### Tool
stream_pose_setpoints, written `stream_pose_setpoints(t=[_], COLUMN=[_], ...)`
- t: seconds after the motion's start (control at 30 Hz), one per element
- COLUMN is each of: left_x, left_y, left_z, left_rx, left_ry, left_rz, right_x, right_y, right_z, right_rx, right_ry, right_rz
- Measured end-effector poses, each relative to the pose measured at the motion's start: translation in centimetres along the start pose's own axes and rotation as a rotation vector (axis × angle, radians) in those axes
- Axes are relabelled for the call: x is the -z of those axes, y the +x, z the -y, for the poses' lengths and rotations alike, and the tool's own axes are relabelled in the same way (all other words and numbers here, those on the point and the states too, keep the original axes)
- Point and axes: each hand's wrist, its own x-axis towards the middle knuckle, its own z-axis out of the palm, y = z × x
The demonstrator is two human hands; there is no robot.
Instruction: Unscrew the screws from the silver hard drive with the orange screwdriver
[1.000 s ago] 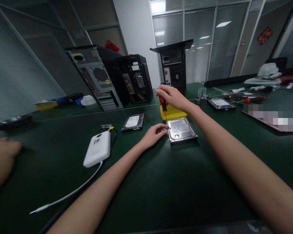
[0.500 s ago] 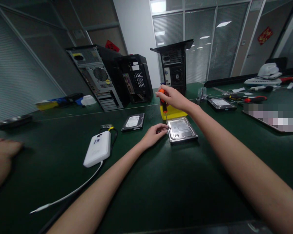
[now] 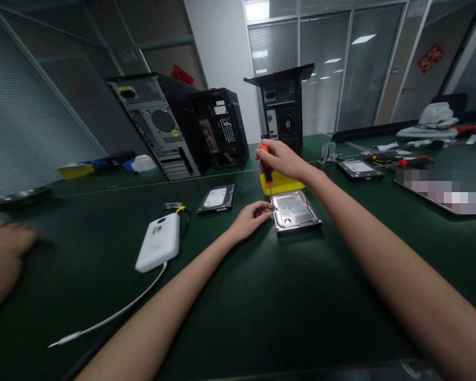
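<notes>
A silver hard drive [image 3: 295, 209] lies flat on the green table, its metal side up. My right hand [image 3: 282, 157] is wrapped around the orange and black handle of a screwdriver [image 3: 267, 172], held nearly upright. The shaft points down at the drive's left edge; its tip is too small to make out. At that same edge, my left hand [image 3: 250, 219] rests on the table with curled fingers gripping the drive's side near the tip. Behind the drive sits a yellow object [image 3: 285, 183], partly hidden by my right hand and wrist.
A second hard drive [image 3: 217, 199] and a white power bank [image 3: 158, 243] with a cable lie to the left. Another person's hand [image 3: 8, 248] is at the far left. Computer cases [image 3: 174, 127] stand behind. Another drive [image 3: 359, 168] and red-handled pliers [image 3: 416, 161] lie right.
My right hand has shifted very slightly on the screwdriver handle. The left hand and the hard drive stay in place.
</notes>
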Motion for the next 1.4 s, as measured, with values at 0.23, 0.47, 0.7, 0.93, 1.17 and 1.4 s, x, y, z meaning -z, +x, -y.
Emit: stream_pose_setpoints(t=[0.23, 0.47, 0.7, 0.93, 1.17, 1.4], left_x=[0.01, 0.04, 0.06, 0.01, -0.08, -0.05], left_y=[0.06, -0.05, -0.01, 0.13, 0.07, 0.05], left_z=[0.21, 0.01, 0.14, 0.6, 0.72, 0.53], left_rx=[-0.006, -0.004, -0.01, -0.012, -0.02, -0.022], left_ry=[0.009, 0.001, 0.007, 0.002, 0.001, -0.002], left_rz=[-0.005, -0.002, -0.004, -0.003, -0.008, -0.005], right_x=[-0.02, -0.02, -0.04, -0.32, -0.45, -0.52], right_y=[0.05, -0.11, -0.01, -0.07, -0.06, -0.06], right_z=[-0.02, 0.3, 0.32, 0.28, 0.06, 0.0], right_rx=[-0.027, -0.012, 0.088, 0.109, 0.103, 0.093], right_ry=[0.034, 0.02, -0.083, -0.049, -0.052, 0.02], right_rz=[0.01, 0.011, -0.011, 0.008, 0.011, 0.031])
